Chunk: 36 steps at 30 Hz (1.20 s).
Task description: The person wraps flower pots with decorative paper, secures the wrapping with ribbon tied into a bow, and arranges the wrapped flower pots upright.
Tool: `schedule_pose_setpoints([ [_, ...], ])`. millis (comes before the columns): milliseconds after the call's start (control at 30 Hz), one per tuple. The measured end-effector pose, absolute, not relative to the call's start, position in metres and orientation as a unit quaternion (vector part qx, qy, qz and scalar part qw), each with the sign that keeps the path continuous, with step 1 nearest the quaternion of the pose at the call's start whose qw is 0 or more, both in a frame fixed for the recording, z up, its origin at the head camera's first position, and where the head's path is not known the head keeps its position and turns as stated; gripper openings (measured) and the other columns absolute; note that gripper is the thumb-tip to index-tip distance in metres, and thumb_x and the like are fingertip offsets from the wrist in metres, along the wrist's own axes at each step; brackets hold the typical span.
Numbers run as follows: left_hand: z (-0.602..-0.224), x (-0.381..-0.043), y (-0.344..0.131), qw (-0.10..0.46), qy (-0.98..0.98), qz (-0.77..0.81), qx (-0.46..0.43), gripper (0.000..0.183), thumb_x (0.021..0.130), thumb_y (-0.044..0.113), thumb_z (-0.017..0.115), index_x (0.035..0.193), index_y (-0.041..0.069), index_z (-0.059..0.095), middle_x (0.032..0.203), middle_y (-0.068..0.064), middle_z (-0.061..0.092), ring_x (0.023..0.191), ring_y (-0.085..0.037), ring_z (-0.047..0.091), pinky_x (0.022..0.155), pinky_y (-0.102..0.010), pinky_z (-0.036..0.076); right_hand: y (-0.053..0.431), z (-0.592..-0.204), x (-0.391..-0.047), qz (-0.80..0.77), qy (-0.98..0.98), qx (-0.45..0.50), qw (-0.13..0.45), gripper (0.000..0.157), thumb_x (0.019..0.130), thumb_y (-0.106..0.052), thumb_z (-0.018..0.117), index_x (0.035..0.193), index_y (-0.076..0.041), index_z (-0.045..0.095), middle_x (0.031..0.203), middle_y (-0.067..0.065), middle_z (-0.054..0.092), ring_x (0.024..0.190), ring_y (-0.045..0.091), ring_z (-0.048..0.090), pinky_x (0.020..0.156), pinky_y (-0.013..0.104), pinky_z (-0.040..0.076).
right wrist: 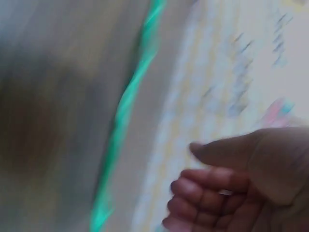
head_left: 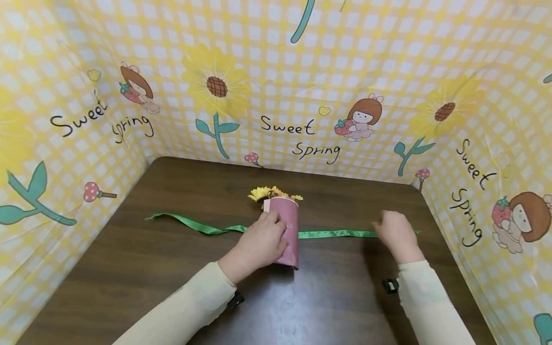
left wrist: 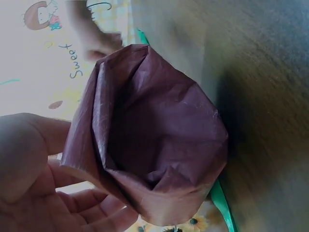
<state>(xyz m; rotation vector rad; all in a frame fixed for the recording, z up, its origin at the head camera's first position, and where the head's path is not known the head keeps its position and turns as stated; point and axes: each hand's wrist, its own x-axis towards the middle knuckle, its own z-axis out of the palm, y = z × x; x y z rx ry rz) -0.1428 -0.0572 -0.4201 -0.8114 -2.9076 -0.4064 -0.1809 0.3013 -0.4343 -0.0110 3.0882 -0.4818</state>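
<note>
My left hand [head_left: 260, 239] holds a small bouquet wrapped in pink paper [head_left: 292, 225], its fingers curled against the paper's side. Yellow artificial flowers [head_left: 260, 193] poke out of the far end. The wrap's near end [left wrist: 154, 130] gapes in the left wrist view, folded and creased around a dark hollow. A green satin ribbon [head_left: 340, 234] runs crosswise beneath the bouquet, both tails stretched out on the table. My right hand [head_left: 396, 235] hovers over the ribbon's right tail, fingers loosely curled; in the right wrist view that hand [right wrist: 231, 188] is apart from the ribbon [right wrist: 128, 101], holding nothing.
The dark brown wooden table [head_left: 194, 287] is bordered at the back and sides by a yellow checked cloth [head_left: 276, 76] printed with flowers and lettering. Black straps show by both wrists, including a buckle [head_left: 390, 286] at the right one.
</note>
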Motion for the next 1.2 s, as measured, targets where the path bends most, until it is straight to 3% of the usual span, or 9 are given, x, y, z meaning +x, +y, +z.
schedule_pose_setpoints([
  [100, -0.421, -0.143, -0.06, 0.05, -0.951, -0.148, -0.265, 0.018, 0.096, 0.01, 0.063, 0.109, 0.006, 0.075, 0.104, -0.01, 0.058, 0.095, -0.027, 0.055, 0.076, -0.038, 0.056, 0.248, -0.425, -0.173, -0.201, 0.972, -0.101, -0.07, 0.022, 0.098, -0.018, 0.068, 0.109, 0.0, 0.072, 0.102, 0.015, 0.071, 0.089, 0.029, 0.068, 0.077, 0.048, 0.056],
  [200, -0.422, -0.146, -0.061, 0.051, -0.948, -0.164, -0.267, 0.023, 0.093, 0.001, 0.061, 0.11, 0.007, 0.076, 0.104, -0.009, 0.059, 0.094, -0.027, 0.055, 0.077, -0.037, 0.054, 0.192, -0.421, -0.163, -0.271, 0.936, -0.195, -0.112, 0.019, 0.096, -0.018, 0.073, 0.111, -0.006, 0.075, 0.104, 0.007, 0.072, 0.096, 0.023, 0.069, 0.084, 0.043, 0.057],
  [300, -0.424, -0.15, -0.063, 0.061, -0.943, -0.188, -0.267, 0.021, 0.091, -0.002, 0.064, 0.105, 0.006, 0.076, 0.101, -0.008, 0.06, 0.092, -0.028, 0.057, 0.08, -0.038, 0.054, 0.144, -0.423, -0.152, -0.319, 0.905, -0.257, -0.117, 0.017, 0.094, -0.018, 0.075, 0.109, -0.01, 0.076, 0.103, 0.001, 0.071, 0.095, 0.018, 0.067, 0.083, 0.036, 0.057],
  [400, -0.426, -0.153, -0.064, 0.062, -0.94, -0.218, -0.254, 0.016, 0.09, -0.003, 0.064, 0.1, 0.004, 0.074, 0.101, -0.007, 0.063, 0.094, -0.029, 0.06, 0.083, -0.04, 0.055, 0.115, -0.426, -0.144, -0.347, 0.898, -0.251, -0.104, 0.02, 0.092, -0.019, 0.077, 0.111, -0.011, 0.073, 0.104, 0.001, 0.07, 0.095, 0.017, 0.066, 0.083, 0.034, 0.057],
  [500, -0.43, -0.156, -0.067, 0.05, -0.936, -0.265, -0.227, 0.016, 0.087, -0.005, 0.066, 0.1, 0.003, 0.069, 0.1, -0.01, 0.065, 0.097, -0.029, 0.063, 0.088, -0.042, 0.055, 0.101, -0.429, -0.14, -0.36, 0.903, -0.217, -0.085, 0.026, 0.091, -0.02, 0.079, 0.114, -0.012, 0.072, 0.106, 0.001, 0.071, 0.096, 0.018, 0.065, 0.085, 0.035, 0.056],
  [733, -0.435, -0.16, -0.084, 0.003, -0.897, -0.402, -0.182, 0.052, 0.087, -0.011, 0.065, 0.134, 0.007, 0.05, 0.113, -0.008, 0.071, 0.097, -0.021, 0.069, 0.085, -0.038, 0.057, 0.09, -0.434, -0.14, -0.298, 0.919, -0.244, -0.088, 0.018, 0.09, -0.019, 0.079, 0.105, -0.01, 0.076, 0.104, 0.001, 0.071, 0.101, 0.021, 0.063, 0.092, 0.039, 0.053],
  [900, -0.437, -0.171, -0.11, -0.023, -0.901, -0.397, -0.174, 0.041, 0.094, -0.002, 0.065, 0.133, 0.005, 0.06, 0.111, -0.007, 0.073, 0.1, -0.022, 0.07, 0.089, -0.04, 0.058, 0.089, -0.436, -0.14, -0.239, 0.924, -0.276, -0.117, 0.011, 0.086, -0.016, 0.082, 0.095, -0.01, 0.079, 0.099, 0.0, 0.067, 0.096, 0.021, 0.06, 0.089, 0.035, 0.053],
  [1033, -0.44, -0.182, -0.155, -0.038, -0.949, -0.296, -0.1, 0.032, 0.099, 0.014, 0.063, 0.129, 0.003, 0.064, 0.112, -0.015, 0.072, 0.101, -0.032, 0.069, 0.086, -0.049, 0.056, 0.087, -0.437, -0.139, -0.221, 0.927, -0.274, -0.129, 0.011, 0.086, -0.018, 0.082, 0.094, -0.011, 0.079, 0.097, -0.002, 0.067, 0.095, 0.019, 0.059, 0.088, 0.032, 0.054],
  [1200, -0.448, -0.193, -0.221, -0.107, -0.975, -0.19, 0.04, 0.042, 0.105, 0.024, 0.051, 0.133, -0.006, 0.057, 0.126, -0.035, 0.061, 0.108, -0.05, 0.064, 0.077, -0.059, 0.055, 0.085, -0.438, -0.135, -0.193, 0.932, -0.276, -0.134, 0.008, 0.089, -0.019, 0.08, 0.094, -0.013, 0.079, 0.094, -0.004, 0.065, 0.089, 0.016, 0.056, 0.082, 0.029, 0.053],
])
